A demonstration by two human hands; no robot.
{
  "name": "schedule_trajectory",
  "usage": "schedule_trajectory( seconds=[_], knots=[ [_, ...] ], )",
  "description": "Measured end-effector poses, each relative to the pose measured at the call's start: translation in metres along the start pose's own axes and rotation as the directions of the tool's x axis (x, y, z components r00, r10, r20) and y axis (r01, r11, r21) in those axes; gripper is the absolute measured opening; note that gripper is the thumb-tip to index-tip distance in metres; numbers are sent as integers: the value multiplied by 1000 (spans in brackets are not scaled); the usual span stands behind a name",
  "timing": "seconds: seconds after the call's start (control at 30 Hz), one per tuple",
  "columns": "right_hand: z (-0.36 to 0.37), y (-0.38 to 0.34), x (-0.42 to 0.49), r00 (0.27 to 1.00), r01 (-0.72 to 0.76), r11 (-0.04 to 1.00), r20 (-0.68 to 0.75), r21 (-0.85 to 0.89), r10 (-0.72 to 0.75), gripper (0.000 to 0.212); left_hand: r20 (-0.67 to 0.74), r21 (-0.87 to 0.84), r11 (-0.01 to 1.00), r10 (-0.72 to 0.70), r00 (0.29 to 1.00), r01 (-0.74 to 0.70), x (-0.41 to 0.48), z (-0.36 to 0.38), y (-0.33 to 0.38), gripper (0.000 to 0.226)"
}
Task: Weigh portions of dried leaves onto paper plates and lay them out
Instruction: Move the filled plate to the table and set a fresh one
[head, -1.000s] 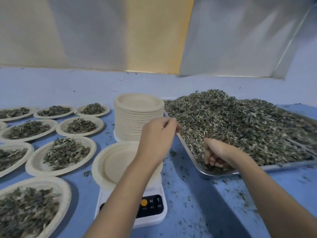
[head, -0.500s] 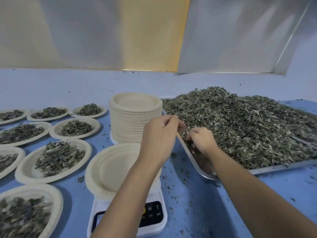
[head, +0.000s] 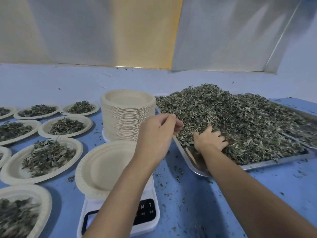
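An empty paper plate [head: 103,169] sits on a white digital scale [head: 145,215] at the front centre. To its right a metal tray [head: 274,164] holds a big heap of dried leaves [head: 248,121]. My right hand [head: 210,140] lies palm down on the near left part of the heap, its fingers spread and pushed into the leaves. Over the tray's left edge hovers my left hand [head: 158,130], fingers curled against the thumb and nothing visible in them. My left forearm crosses over the scale and hides part of its panel.
A tall stack of empty paper plates [head: 127,121] stands behind the scale. Several plates with leaf portions [head: 46,156] lie in rows on the blue table [head: 188,194] to the left. Leaf crumbs are scattered near the tray. A wall rises behind the table.
My right hand has moved from the tray's front edge up onto the heap and spread its fingers in the leaves. My left hand has stayed near the tray's left edge.
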State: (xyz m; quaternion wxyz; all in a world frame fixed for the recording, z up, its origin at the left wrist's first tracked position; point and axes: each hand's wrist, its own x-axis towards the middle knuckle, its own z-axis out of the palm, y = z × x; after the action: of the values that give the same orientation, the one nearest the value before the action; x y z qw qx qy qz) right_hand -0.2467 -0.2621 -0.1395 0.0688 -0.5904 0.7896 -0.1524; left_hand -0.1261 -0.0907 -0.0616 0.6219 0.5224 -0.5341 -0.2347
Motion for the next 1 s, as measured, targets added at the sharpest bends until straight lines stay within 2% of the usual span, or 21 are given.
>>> schedule_trajectory(
  seconds=[0.1, 0.17, 0.27, 0.33, 0.43, 0.53, 0.63, 0.73, 0.8, 0.9, 1.0],
  knots=[
    [-4, -2, -4, 997, 70, 997, -44, 25, -69, 58, -8, -19, 1000, 20, 1000, -20, -1, -1, 1, 34],
    [-8, -3, -7, 987, 154, 975, -64, 161, -146, 51, -19, -23, 999, 30, 999, -31, 0, -2, 1, 34],
    [-12, -6, -13, 954, 298, 878, -146, 375, -261, 40, -40, -37, 999, 31, 999, -33, 1, -5, 0, 35],
    [-14, -7, -16, 924, 376, 831, -231, 411, -304, 35, -59, -57, 998, 27, 998, -31, 2, -8, 0, 36],
    [-14, -5, -16, 905, 391, 870, -296, 299, -305, 32, -94, -66, 997, 23, 995, -29, 4, -12, -2, 37],
    [-9, -4, -13, 902, 393, 914, -236, 106, -360, 39, -124, -80, 996, 15, 992, -25, 7, -16, -4, 36],
    [-1, -8, -15, 877, 478, 871, -99, 111, -469, 45, -132, -78, 997, 11, 991, -21, 7, -16, -5, 37],
    [6, -11, -18, 806, 592, 806, -30, 17, -591, 44, -130, -75, 997, 10, 992, -20, 7, -15, -6, 37],
    [7, -11, -19, 770, 633, 765, -6, -115, -638, 43, -128, -71, 997, 13, 992, -22, 7, -15, -6, 37],
    [7, -10, -20, 765, 605, 732, -27, -314, -644, 48, -129, -67, 998, 12, 992, -21, 7, -14, -7, 36],
    [5, -12, -20, 727, 610, 674, -44, -416, -685, 54, -130, -61, 998, 12, 991, -20, 7, -15, -7, 36]
  ],
)
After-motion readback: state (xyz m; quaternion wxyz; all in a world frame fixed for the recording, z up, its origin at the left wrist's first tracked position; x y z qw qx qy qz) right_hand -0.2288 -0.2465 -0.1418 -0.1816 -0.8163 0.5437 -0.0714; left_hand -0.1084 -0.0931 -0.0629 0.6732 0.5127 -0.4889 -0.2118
